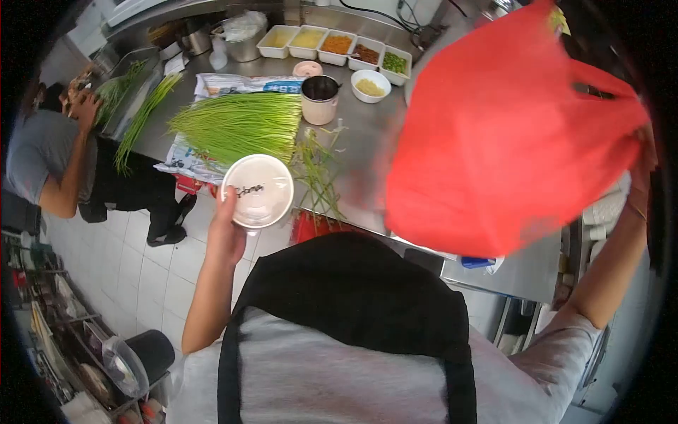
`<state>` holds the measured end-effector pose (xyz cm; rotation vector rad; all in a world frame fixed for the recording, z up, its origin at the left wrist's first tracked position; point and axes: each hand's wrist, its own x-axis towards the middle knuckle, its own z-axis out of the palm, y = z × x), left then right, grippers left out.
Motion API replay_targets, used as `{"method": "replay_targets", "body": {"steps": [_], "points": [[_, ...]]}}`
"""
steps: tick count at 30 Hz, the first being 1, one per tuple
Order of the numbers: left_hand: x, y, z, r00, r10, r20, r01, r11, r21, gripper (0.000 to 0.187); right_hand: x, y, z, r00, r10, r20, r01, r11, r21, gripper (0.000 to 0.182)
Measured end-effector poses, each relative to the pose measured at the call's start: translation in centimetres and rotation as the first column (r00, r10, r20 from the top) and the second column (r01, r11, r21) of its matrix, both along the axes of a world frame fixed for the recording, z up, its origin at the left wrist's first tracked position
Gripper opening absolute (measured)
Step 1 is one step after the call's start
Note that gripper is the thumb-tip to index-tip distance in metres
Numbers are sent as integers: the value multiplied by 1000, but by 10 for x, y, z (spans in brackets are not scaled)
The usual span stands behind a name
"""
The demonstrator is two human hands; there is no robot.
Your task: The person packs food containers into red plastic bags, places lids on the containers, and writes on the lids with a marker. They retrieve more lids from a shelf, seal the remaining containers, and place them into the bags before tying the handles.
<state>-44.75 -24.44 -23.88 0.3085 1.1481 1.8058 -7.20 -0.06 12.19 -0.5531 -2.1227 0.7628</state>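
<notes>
My left hand (224, 233) holds a round white lidded container (257, 191) with black writing on its lid, out in front of my chest near the counter's edge. My right hand (641, 166) is raised at the far right and grips a red plastic bag (505, 134) by its handle. The bag hangs open and blurred over the right side of the steel counter (367, 134). I wear a grey shirt and a black apron.
A pile of green chives (240, 126) lies on paper, with a dark-rimmed pot (320, 99) beside it. White trays of ingredients (337, 45) and a white bowl (371, 85) stand at the back. Another person in grey (53, 159) stands at the left. Shelves with utensils are at bottom left.
</notes>
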Motion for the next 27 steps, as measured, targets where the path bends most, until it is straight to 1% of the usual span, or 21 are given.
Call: {"method": "replay_targets", "body": {"steps": [1,3,4,5,6,8,9,10,11,12,15,16,17,18,19,20,21,23,25,27], "points": [[9,10,-4,997,-66,31,66,998,2,49,15,-5,15,999,-31,-15,32,997,73,38],[33,34,-14,982,-159,103,162,987,-23,50,49,-9,31,996,-69,-54,77,985,152,36],[50,49,-18,967,-214,141,220,975,-30,50,68,-12,38,994,-76,-76,87,984,158,39],[72,62,-9,950,-261,170,273,961,-51,54,85,-17,43,992,-83,-98,99,981,165,42],[83,74,-17,944,-274,184,290,955,-64,54,99,-22,44,985,-105,-137,121,986,117,44],[101,102,-53,936,-287,204,310,946,-93,55,121,-27,39,965,-137,-224,145,989,20,48],[109,115,-70,948,-264,180,282,956,-81,55,162,-10,40,944,-309,-120,318,946,69,49],[115,125,-84,975,-213,67,219,969,-111,54,203,8,42,883,-470,-12,467,875,129,51],[120,134,-96,986,-159,-47,151,980,-129,54,240,16,38,855,-519,12,517,853,76,53],[127,142,-101,982,-96,-163,73,987,-141,54,269,27,30,833,-552,32,552,834,18,53],[144,156,-78,967,-34,-253,8,994,-105,52,346,59,-11,810,-585,48,579,783,-229,53],[146,159,-77,940,-36,-339,-7,992,-125,51,365,71,-28,802,-596,45,582,762,-283,53],[146,162,-77,906,-31,-422,-35,988,-147,51,377,78,-46,792,-609,45,594,749,-293,53],[144,161,-77,865,-21,-502,-76,982,-172,51,381,87,-63,727,-686,-22,649,698,-303,53],[143,157,-78,830,-30,-557,-92,978,-190,48,435,118,-79,753,-655,56,644,716,-270,51],[143,153,-81,839,23,-544,-124,981,-149,47,439,126,-96,715,-699,-7,666,685,-296,47],[144,151,-83,844,73,-531,-153,982,-109,47,484,157,-108,725,-689,6,644,674,-362,46],[143,141,-82,834,144,-532,-205,977,-55,47,497,183,-129,595,-804,1,746,552,-374,46],[140,126,-72,809,191,-556,-263,963,-52,48,580,246,-160,598,-801,22,745,545,-384,46],[138,113,-61,781,229,-582,-316,947,-51,48,604,283,-183,565,-825,6,754,513,-411,46]]}}
